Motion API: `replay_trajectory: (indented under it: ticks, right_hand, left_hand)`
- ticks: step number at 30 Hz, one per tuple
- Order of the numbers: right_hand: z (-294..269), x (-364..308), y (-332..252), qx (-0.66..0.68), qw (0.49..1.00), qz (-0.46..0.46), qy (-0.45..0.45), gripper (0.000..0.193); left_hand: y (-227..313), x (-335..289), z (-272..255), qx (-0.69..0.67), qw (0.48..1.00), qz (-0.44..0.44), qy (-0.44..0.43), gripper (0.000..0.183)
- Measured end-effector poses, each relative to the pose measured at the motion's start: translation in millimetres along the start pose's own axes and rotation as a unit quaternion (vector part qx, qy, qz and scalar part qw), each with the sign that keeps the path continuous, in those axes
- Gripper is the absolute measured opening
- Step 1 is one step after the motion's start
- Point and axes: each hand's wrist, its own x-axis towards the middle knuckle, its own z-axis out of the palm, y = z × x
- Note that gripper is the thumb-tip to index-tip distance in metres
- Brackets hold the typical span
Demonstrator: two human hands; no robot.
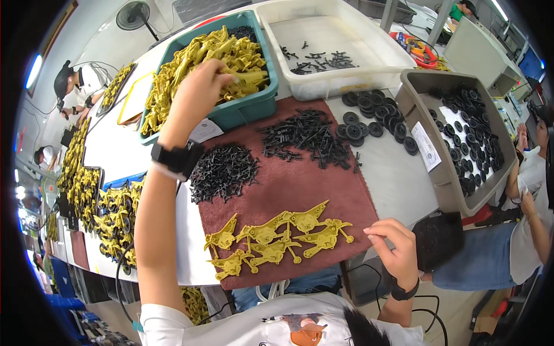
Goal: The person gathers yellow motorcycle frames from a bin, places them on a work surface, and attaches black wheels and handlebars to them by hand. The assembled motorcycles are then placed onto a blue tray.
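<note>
My left hand [203, 86] reaches into the teal bin [248, 106] at the back. Its fingers are bent around a yellow plastic toy part [249, 81] on top of the heap, and their grip is partly hidden. My right hand [397, 251] hovers by the right edge of the reddish-brown cloth [277, 199], fingers loosely curled and thumb a little apart, with nothing seen in them. Close to it, several yellow toy body parts [268, 233] lie in two rows on the cloth. Behind these are a pile of small black pieces [224, 172] and a pile of longer black pieces [303, 135].
Black wheels [378, 112] lie right of the cloth. A grey-brown bin [412, 98] holds more wheels; a white tub [346, 86] holds black pieces. Yellow toys with black wheels [118, 222] stand at left. One person [86, 81] works at far left; another [534, 196] sits at right.
</note>
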Motion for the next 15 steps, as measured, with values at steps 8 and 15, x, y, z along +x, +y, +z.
replay_trajectory:
  ticks: [8,15]
  right_hand:
    - [11.0,9.6,-12.6,0.168,0.986,-0.007,-0.009,0.040]
    - [45.3,14.5,-32.4,0.456,0.889,-0.042,-0.024,0.069]
  left_hand:
    - [143.3,-94.7,-47.3,-0.374,0.922,-0.098,0.019,0.021]
    - [184.6,-166.8,-31.9,-0.280,0.936,0.204,-0.055,0.043]
